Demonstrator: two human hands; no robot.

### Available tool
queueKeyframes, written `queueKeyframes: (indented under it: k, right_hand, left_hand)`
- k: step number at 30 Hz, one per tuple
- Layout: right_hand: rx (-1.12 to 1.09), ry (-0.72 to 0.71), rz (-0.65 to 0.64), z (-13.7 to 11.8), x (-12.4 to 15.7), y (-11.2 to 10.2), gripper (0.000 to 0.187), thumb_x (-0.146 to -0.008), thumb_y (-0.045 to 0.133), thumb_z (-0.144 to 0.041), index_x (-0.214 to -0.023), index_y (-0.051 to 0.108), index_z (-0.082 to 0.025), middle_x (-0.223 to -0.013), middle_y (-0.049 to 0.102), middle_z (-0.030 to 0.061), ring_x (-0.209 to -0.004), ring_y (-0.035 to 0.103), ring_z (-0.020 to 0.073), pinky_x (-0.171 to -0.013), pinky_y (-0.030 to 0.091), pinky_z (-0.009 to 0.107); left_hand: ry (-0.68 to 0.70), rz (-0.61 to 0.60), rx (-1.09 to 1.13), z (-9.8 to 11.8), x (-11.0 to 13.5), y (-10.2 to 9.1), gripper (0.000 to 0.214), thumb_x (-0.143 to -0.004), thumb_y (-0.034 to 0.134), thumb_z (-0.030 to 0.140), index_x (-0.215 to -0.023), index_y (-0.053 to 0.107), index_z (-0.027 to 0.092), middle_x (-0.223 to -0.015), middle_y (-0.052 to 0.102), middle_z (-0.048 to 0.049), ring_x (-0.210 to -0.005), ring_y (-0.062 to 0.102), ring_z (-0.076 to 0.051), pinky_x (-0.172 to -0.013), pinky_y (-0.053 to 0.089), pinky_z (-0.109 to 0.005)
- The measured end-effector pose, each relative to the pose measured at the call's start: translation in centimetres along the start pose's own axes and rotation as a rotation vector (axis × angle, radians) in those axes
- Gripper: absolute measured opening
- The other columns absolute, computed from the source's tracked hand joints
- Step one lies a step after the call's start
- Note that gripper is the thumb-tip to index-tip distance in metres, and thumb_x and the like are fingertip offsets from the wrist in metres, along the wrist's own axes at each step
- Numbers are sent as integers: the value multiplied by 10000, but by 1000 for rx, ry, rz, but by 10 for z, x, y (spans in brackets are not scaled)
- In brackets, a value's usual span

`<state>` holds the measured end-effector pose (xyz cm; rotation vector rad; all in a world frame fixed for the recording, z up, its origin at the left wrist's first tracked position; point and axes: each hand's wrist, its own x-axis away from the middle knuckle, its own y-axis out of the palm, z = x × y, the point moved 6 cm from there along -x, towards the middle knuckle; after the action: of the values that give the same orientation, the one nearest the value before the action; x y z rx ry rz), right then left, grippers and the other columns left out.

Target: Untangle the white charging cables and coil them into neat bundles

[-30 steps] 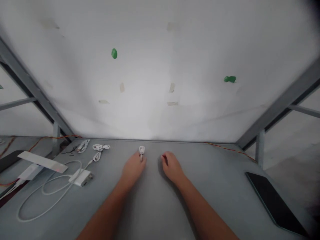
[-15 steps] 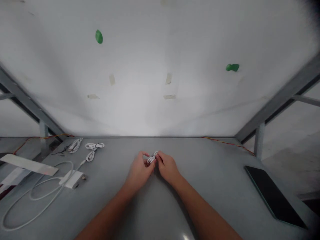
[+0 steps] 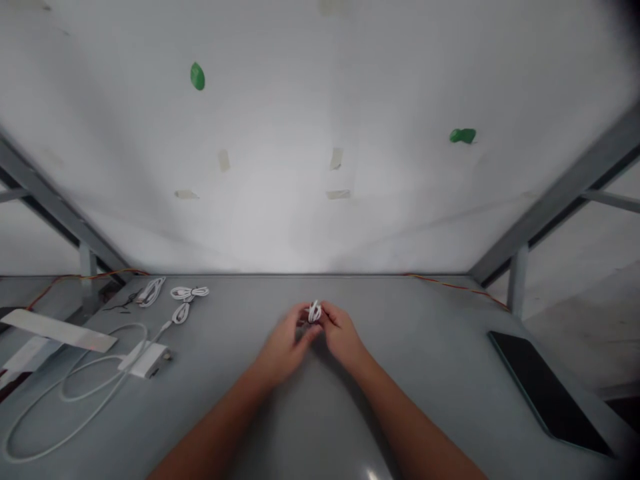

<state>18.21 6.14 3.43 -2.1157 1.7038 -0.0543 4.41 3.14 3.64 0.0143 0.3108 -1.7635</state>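
Coiled white cable (image 3: 314, 311), long axis pointing straight away from the person, pinched between the fingertips of left hand (image 3: 286, 339) and right hand (image 3: 343, 332)

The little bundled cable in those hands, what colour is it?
The bundled cable is white, best seen in the head view.
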Motion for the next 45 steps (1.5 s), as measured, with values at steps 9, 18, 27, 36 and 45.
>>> queueKeyframes:
  k: [9,18,27,36,45]
  right_hand:
    - [298,-51,47,-10,7,2,310,-1013,400,-349,-741,504,-242,-673,579,11,-642,503,177,-635,330,277]
    - [-118,-41,-83,-7,3,7,387,-1026,433,-492,-820,608,-216,-741,618,7,-720,544,180,-685,435,287]
    - [18,9,-134,-21,10,9,310,-1014,450,-322,-744,567,-222,-701,678,13,-679,590,174,-685,413,277]
    - [276,-28,-233,-24,12,-3,250,-958,509,-230,-718,578,-216,-652,595,-15,-618,475,148,-611,297,262]
    - [351,43,-100,-8,4,-33,267,-953,536,-296,-699,563,-218,-617,584,-17,-600,474,153,-608,313,267]
  left_hand:
    - [-286,167,654,-10,-2,-12,588,-891,742,515,-1334,544,182,-991,785,-110,-933,751,-238,-875,570,-368]
    - [206,-95,-274,10,4,-3,742,-828,814,473,-1466,529,224,-1535,545,-178,-1475,448,-356,-1247,304,-553]
    - [-219,111,314,-27,-5,4,431,-929,608,646,-964,540,221,-676,576,39,-582,556,-143,-584,470,-274]
    - [-381,325,536,-44,-2,6,559,-719,838,579,-979,486,231,-644,563,93,-470,547,-109,-434,402,-230]
    - [-431,588,499,-50,-3,-42,443,-727,820,486,-900,521,211,-661,563,86,-483,569,-102,-454,453,-230]
